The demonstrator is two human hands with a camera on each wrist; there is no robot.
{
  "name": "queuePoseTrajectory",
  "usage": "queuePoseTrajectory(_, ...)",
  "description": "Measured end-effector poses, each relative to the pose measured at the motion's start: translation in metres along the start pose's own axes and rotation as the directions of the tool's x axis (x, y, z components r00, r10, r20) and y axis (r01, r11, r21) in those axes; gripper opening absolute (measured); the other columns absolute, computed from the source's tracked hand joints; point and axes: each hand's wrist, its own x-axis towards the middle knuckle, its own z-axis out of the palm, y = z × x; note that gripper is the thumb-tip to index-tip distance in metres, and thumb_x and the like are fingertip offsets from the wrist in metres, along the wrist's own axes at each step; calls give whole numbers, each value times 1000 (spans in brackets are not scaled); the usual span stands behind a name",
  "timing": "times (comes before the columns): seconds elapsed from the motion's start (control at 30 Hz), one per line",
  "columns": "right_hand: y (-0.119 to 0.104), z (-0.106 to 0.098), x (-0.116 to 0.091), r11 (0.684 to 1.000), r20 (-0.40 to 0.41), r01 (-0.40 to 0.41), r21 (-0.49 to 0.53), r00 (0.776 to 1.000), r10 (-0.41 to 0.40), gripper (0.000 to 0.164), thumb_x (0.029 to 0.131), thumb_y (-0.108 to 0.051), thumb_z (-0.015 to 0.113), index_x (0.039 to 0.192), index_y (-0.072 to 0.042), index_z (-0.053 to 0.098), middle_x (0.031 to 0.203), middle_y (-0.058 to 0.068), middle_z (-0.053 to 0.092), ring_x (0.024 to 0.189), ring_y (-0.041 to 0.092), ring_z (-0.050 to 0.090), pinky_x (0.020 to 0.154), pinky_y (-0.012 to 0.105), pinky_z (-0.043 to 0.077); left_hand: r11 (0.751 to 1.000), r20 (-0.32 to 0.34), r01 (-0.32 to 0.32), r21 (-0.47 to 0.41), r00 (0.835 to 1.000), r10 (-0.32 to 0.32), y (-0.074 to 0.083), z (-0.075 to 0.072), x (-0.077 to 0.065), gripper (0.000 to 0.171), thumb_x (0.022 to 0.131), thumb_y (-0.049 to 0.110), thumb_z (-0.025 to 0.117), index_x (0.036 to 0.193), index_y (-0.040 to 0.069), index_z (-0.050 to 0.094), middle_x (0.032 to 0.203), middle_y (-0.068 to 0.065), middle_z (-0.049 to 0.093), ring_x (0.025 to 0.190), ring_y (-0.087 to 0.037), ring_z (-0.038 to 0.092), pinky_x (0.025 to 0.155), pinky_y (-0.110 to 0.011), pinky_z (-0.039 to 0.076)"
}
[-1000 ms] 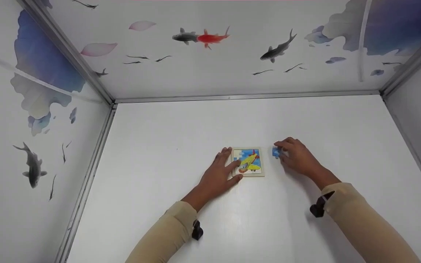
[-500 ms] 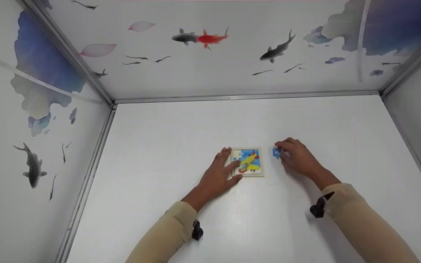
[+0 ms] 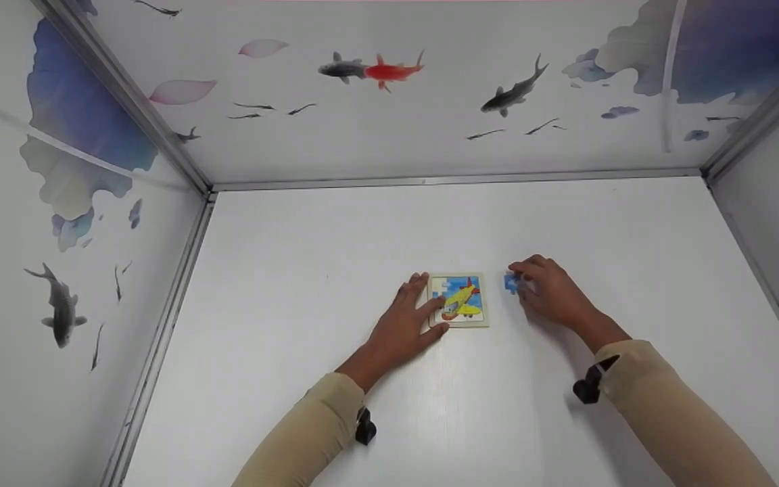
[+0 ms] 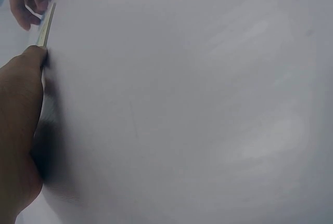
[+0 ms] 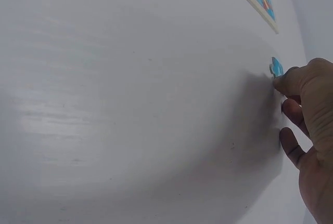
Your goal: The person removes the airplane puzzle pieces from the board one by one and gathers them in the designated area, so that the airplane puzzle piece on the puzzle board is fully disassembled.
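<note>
A small square jigsaw puzzle [image 3: 462,297] in a pale wooden frame shows a yellow airplane on blue sky; bare tray shows at its upper left. My left hand [image 3: 399,325] lies spread over the frame's left side, the index finger reaching onto the picture and the thumb along the near edge. Just right of the frame, my right hand [image 3: 555,291] pinches a blue puzzle piece [image 3: 511,282] between thumb and fingertips, low over the table. In the right wrist view this blue piece [image 5: 277,67] sticks out past the thumb, its far part hidden by the fingers.
The white tabletop [image 3: 295,270] is bounded by a back wall [image 3: 430,135] with painted fish and by side walls, joined by metal rails [image 3: 423,181]. A small black device [image 3: 589,385] sits at the right cuff, another [image 3: 365,427] at the left.
The blue puzzle piece has turned slightly in my right fingertips, with the hand nearly in place. My left hand and the puzzle frame have stayed put.
</note>
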Motion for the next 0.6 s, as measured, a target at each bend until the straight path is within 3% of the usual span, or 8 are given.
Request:
queuePoseTrajectory(0.33,-10,3,7,999,0,-30,28,1000,30,44,103,-9,74,146,-4,69,136,20,65,126,39,64,115,60,55,1000,-4,-3,7,1000,3,0,-2,0,62,112,61,52,166,29,53,187,-9,17,175,-28,13,140,-44,23)
queuePoseTrajectory(0.6,-24,13,15,1000,-26,16,-12,1000,-17,44,102,-19,79,142,-4,72,132,19,67,119,38,61,103,63,52,999,-16,-16,45,1000,17,1,-1,0,63,112,61,50,164,27,55,186,-12,21,174,-30,17,141,-44,20)
